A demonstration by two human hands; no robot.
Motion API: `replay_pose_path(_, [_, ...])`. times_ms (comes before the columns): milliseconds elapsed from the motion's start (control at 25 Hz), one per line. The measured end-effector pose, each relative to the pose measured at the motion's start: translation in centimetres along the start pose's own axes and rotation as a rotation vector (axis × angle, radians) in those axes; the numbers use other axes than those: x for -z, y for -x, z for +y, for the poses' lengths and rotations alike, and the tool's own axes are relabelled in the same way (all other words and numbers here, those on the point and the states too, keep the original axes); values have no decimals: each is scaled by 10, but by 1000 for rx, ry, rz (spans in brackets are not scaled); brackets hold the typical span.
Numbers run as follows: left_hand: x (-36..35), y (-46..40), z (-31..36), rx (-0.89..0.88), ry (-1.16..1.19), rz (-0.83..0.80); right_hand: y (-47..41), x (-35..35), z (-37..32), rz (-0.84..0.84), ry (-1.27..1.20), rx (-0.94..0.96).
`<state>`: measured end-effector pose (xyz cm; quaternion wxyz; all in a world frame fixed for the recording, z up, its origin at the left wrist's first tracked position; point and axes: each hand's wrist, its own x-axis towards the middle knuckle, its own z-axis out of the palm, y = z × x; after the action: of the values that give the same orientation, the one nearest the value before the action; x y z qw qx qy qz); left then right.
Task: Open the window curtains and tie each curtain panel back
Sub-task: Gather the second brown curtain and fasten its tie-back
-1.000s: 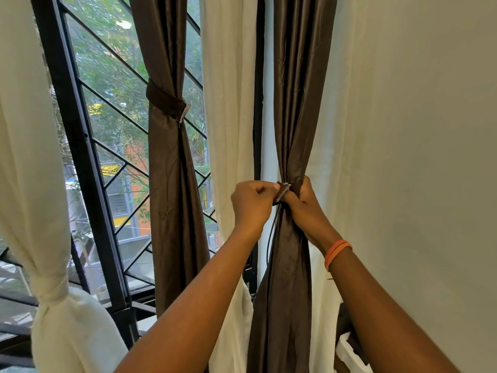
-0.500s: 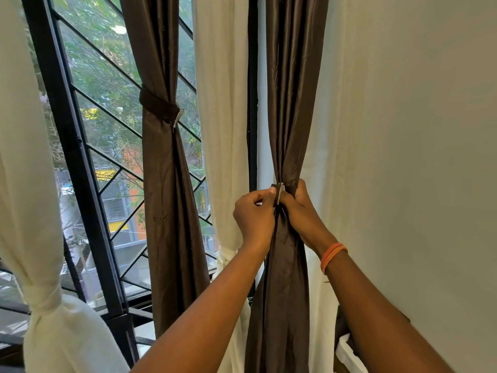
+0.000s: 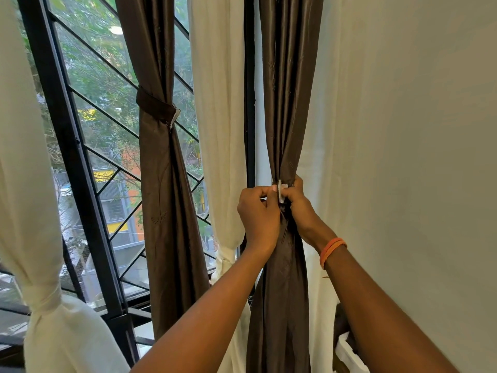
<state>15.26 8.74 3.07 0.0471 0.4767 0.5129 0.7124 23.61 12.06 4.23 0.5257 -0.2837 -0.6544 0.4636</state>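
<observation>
While your left hand [image 3: 258, 216] and right hand [image 3: 298, 204] pinched the tie-back ends [image 3: 280, 190] together at the brown curtain [image 3: 282, 278], the fastening looked unfinished. At three o'clock of it, slack fingers could have let the gathered cloth spill.

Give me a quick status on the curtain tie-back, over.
Left hand and right hand both pinching the tie-back ends around the right brown curtain. Fastening not yet closed. Left brown curtain already tied. Nothing in the way.

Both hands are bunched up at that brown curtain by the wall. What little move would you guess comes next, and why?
Probably pressing the tieback's two ends together to fasten them. The left hand and right hand each pinch an end of the tieback at the gathered right brown curtain, and the pale tab between the fingertips looks not yet closed. The other brown curtain already wears a fastened band.
</observation>
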Motion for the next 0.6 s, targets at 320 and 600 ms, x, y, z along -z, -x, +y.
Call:
replay_pose_path(320, [2, 2, 2, -84, -96, -50, 1, -1, -4, -36, 49, 8])
replay_pose_path(600, [4, -9, -1, -3, -47, -100, 10, -4, -5, 9, 177, 100])
